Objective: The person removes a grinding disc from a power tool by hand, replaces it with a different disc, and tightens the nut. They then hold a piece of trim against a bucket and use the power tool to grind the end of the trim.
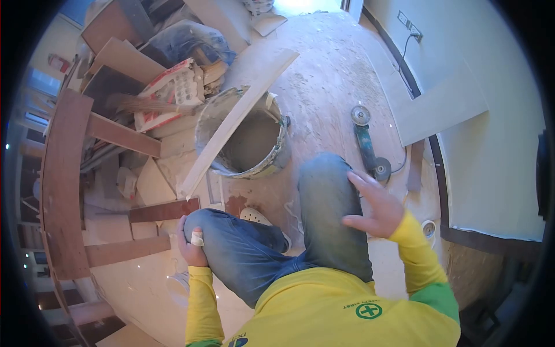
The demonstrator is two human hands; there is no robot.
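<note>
My left hand [192, 248] rests against the side of my left knee, with a white wrap around the thumb; its fingers are partly hidden by the leg. Over the outer side of my right knee, my right hand [378, 209] has thumb and fingers spread, holding nothing. In front of my knees stands a splattered bucket [283, 151] with grey material inside. A long pale strip [240, 118] lies slanted across its rim. On the floor beyond my right hand is a teal angle grinder [364, 141] with a disc at its far end.
Wooden boards [66, 179], a red-and-white sack [167, 95], and a straw broom [153, 105] crowd the left side. A large pale panel [448, 110] leans by the right wall, near a wall outlet [409, 26] with a cord. A tape roll [428, 229] lies at right.
</note>
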